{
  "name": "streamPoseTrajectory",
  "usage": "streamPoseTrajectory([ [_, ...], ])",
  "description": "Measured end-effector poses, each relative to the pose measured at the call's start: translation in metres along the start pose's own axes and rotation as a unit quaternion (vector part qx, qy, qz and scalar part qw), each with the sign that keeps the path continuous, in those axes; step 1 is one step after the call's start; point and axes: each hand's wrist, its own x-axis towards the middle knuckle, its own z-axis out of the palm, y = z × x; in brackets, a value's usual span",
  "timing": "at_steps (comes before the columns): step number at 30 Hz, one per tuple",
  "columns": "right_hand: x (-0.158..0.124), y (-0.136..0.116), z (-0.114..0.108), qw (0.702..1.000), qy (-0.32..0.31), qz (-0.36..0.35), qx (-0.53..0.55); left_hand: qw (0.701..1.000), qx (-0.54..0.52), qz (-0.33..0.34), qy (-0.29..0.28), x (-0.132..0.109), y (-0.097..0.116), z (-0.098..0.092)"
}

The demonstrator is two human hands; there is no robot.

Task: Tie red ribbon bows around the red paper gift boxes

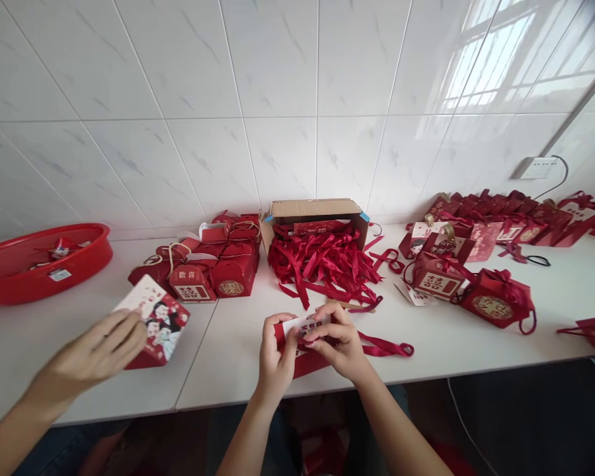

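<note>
In front of me, near the table's front edge, a small red and white paper gift box (305, 362) with printed characters lies between my two hands. My left hand (276, 354) grips its left side, thumb on the white face. My right hand (341, 342) pinches at its upper right, and the fingers hide what is between them. A red ribbon (384, 345) trails out to the right from beneath my right hand. Just beyond my hands, a heap of red ribbons (322, 261) spills from an open cardboard box (313, 209).
At left, a co-worker's hand (106, 344) holds a red gift box with printed figures (166, 327). Behind it sit rope-handled red boxes (233, 264) and a red basin (86, 254). Ribboned gift boxes (496, 297) stand at right, near a wall socket (534, 167) and dark panel (535, 416).
</note>
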Motion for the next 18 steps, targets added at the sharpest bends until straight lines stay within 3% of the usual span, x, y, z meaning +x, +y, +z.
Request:
streamPoseTrajectory([
  [9,-0.001,-0.001,0.009,0.996,0.083,0.028,-0.001,0.999,0.035,0.024,0.0,0.001,0.003,-0.001],
  [18,0.001,-0.003,0.013,0.993,0.098,0.065,0.013,0.999,0.039,0.031,-0.008,0.0,0.0,-0.001],
])
